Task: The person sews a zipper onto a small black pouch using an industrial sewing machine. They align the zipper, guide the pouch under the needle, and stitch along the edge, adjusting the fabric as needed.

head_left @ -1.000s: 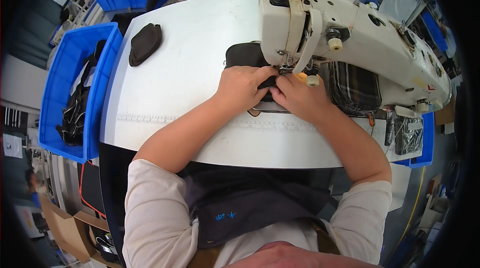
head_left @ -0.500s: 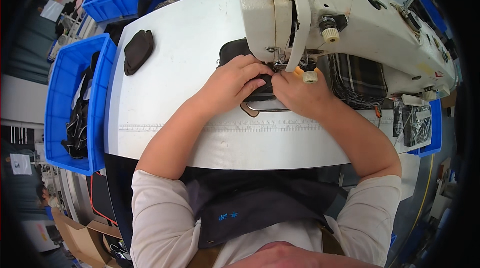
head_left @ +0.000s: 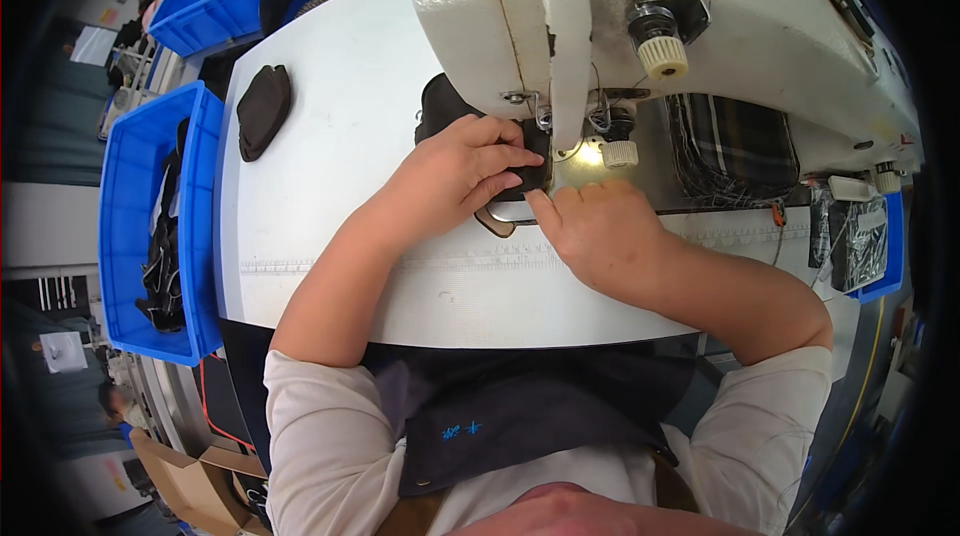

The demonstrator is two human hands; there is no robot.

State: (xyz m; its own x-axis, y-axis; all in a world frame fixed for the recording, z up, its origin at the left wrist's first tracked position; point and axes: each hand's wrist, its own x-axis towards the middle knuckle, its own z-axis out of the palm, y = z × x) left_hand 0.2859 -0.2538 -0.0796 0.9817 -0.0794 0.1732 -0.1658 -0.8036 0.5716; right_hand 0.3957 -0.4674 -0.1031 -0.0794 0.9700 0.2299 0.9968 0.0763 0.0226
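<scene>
The dark piece of material (head_left: 525, 171) lay flat on the white table (head_left: 330, 186), right under the needle of the big cream sewing machine (head_left: 640, 6), with part of it tucked beneath the machine's head. It looked soft and light, the sort of thing that bends and creeps if not pinned down, so it seemed best held by pressing flat near its edges, close to the needle but clear of it. The left hand (head_left: 455, 176) lay spread over its near side, fingers only slightly curled, pressing it to the table rather than gripping. The right hand (head_left: 595, 231) rested just beside it, fingers loosely together, the fingertips touching the piece's lower edge; it grasped nothing. Another dark piece (head_left: 264, 110) sat well apart, near a blue bin (head_left: 125, 226) at the table's left.
</scene>
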